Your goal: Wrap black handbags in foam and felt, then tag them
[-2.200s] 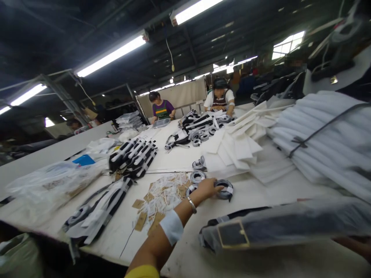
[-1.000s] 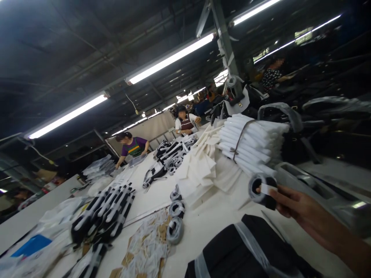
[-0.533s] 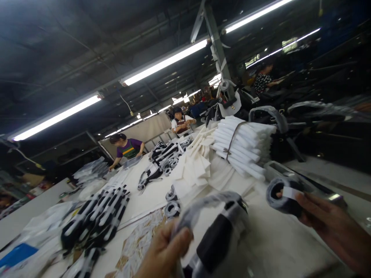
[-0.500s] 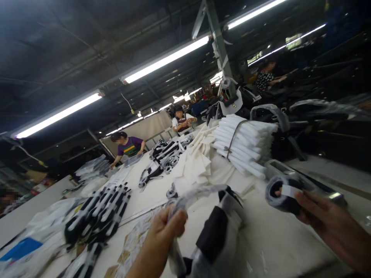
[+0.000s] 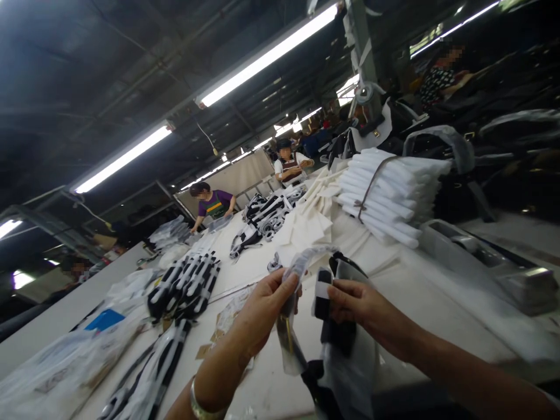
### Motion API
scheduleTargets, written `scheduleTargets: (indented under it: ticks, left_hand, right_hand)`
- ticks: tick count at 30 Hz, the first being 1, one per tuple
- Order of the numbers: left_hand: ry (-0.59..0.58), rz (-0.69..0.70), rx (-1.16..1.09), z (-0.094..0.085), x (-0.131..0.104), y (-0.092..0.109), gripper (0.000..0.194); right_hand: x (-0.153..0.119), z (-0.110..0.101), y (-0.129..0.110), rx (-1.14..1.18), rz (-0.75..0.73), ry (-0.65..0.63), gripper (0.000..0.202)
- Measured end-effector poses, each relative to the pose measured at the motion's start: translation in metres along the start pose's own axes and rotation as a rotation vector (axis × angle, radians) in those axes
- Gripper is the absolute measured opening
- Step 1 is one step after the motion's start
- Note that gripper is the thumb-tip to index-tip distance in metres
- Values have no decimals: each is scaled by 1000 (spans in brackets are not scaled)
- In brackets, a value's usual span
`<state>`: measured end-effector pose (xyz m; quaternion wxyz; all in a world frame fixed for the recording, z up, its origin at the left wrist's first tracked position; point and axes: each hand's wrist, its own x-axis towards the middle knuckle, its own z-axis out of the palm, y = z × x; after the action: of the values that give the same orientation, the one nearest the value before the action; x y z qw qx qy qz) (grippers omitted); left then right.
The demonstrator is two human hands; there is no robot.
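Roll bundle (image 5: 389,195): white, tie (image 5: 359,205) dark brown. Nearer you than bundle: bag (image 5: 339,338), black under milky translucent wrap (image 5: 356,370); handle (image 5: 306,259) in your left hand (image 5: 271,291), cloudy grey-white; strap coil (image 5: 322,307) in your right hand (image 5: 361,303), black with white band (image 5: 324,290). Left of bundle: loose sheets (image 5: 310,224), creamy white; strap stacks (image 5: 186,286), black-and-white stripes; flat piece (image 5: 105,319), bright blue. Beyond bundle, leftward: sleeve (image 5: 225,198), purple, apron (image 5: 213,206), green with yellow stripe; rightward: top (image 5: 431,86), dark, pale-spotted.
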<state>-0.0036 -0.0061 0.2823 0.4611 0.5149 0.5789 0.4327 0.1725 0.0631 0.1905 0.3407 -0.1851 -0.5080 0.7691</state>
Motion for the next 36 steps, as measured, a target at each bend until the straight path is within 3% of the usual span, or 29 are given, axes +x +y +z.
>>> scheduleTargets:
  ticks: [4, 9, 13, 18, 26, 30, 36]
  left_hand:
    - [88, -27, -7, -7, -11, -1, 44]
    - [14, -8, -38, -10, -32, -7, 34]
    - [69, 33, -46, -9, -40, -12, 35]
    - [144, 122, -25, -10, -33, -15, 32]
    - [214, 112, -8, -16, -16, -15, 37]
    - [159, 41, -46, -15, -14, -10, 44]
    - [49, -52, 136, -5, -18, 0, 46]
  right_hand:
    - [9, 10, 7, 49, 20, 19, 41]
    - [14, 14, 12, 81, 22, 48, 42]
    - [13, 20, 13, 70, 30, 17, 43]
    - [15, 32, 8, 93, -14, -42, 41]
    - [16, 41, -3, 87, -45, -50, 45]
    - [16, 39, -7, 60, -102, -6, 46]
    - [18, 32, -10, 58, -132, -41, 53]
